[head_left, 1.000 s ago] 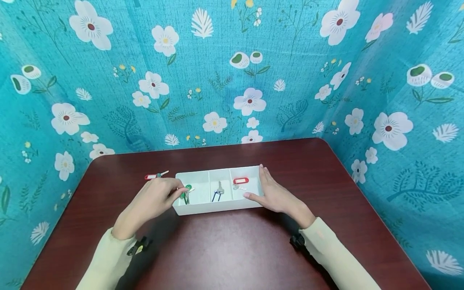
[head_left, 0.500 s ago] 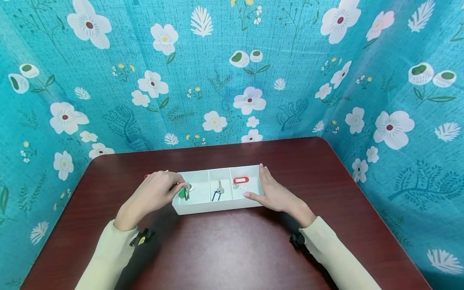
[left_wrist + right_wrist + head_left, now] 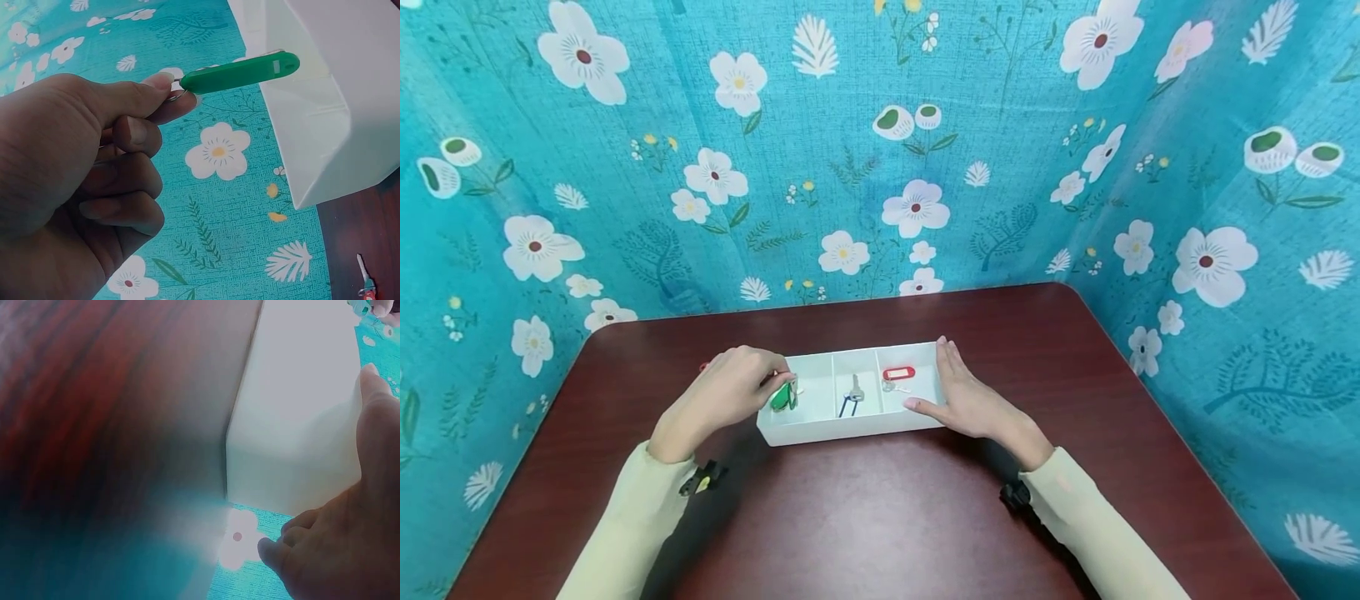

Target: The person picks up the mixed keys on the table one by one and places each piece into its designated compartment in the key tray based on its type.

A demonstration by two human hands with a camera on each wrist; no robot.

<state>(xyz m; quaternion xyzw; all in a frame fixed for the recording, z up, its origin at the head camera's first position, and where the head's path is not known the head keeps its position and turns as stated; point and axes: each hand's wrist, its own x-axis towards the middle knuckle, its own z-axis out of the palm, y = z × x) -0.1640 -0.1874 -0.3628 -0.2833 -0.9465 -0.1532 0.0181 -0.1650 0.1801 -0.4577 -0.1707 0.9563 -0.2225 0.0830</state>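
My left hand (image 3: 726,392) pinches the metal ring of a green key tag (image 3: 240,74) between thumb and index finger; the other fingers curl underneath. The tag hangs over the left compartment of a white three-part tray (image 3: 850,429), with a thin edge of something pale showing behind it. In the middle compartment lies a silver key (image 3: 855,389) with a dark blue tag outline. A red key tag (image 3: 898,373) with a small key sits in the right one. My right hand (image 3: 981,406) rests along the tray's right end, fingers straight, thumb over the front rim.
The tray stands on a dark reddish-brown table (image 3: 865,517). Another red-tagged key (image 3: 367,290) lies on the table left of the tray, mostly hidden behind my left hand in the head view. A blue floral curtain (image 3: 820,167) hangs behind and beside the table.
My left hand has moved slightly right and farther in over the left compartment with the green tag, covering more of the red-tagged key on the table. My right hand stays put.
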